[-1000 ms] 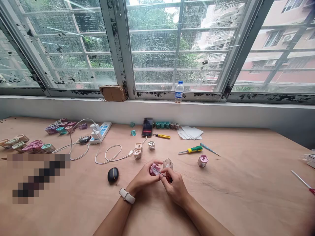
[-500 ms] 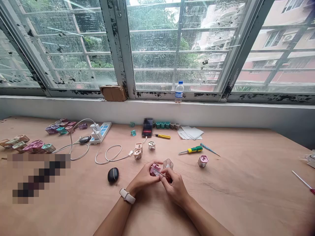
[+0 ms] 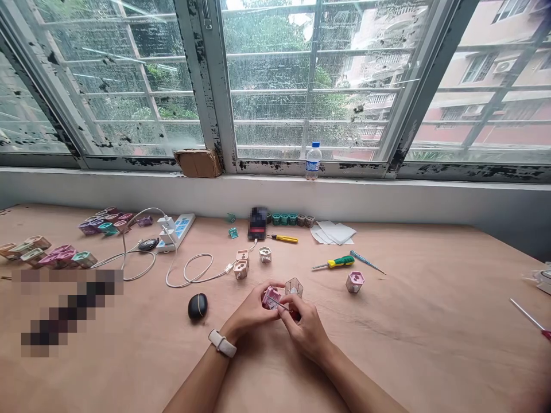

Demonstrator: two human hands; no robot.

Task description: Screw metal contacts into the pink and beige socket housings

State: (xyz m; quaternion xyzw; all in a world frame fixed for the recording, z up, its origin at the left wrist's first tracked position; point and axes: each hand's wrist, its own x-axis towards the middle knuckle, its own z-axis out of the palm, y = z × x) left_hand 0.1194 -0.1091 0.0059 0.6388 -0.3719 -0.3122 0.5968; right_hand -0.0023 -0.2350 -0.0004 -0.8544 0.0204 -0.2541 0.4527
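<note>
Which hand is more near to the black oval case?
Left. The left hand is beside the black oval case, not touching it; the right hand is farther off.

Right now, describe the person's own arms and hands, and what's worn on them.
The left forearm and right forearm are bare, with no sleeves, and the left hand and right hand wear no gloves. A cream watch-style band circles the left wrist.

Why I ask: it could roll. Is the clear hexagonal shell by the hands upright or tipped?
Upright, it seems: the clear hexagonal shell stands behind the right hand, which hides its base.
</note>
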